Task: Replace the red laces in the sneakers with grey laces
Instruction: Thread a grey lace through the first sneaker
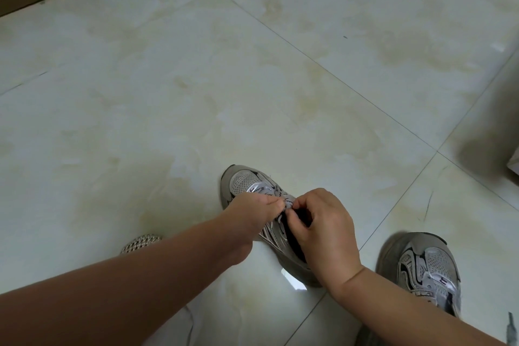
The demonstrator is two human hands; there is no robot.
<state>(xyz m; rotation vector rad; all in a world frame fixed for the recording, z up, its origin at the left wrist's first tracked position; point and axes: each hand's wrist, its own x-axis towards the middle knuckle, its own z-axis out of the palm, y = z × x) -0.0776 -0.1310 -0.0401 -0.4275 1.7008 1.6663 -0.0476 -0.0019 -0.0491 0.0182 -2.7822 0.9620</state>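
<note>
Already no red shows: on the glossy cream tile floor [196, 78], both grey mesh sneakers carry pale laces. You're likely finishing the middle sneaker [247, 185]; the right one [429, 270] looks laced. Your left hand [252, 209] and right hand [323, 222] pinch the soft grey lace [288, 202].

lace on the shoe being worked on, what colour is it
Grey, with small dark markings; the lace shows best in the head view, above where both hands pinch it.

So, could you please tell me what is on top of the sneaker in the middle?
Both hands, left hand and right hand, pinch a grey lace over the middle sneaker. They cover the upper eyelets and most of the tongue.
</note>
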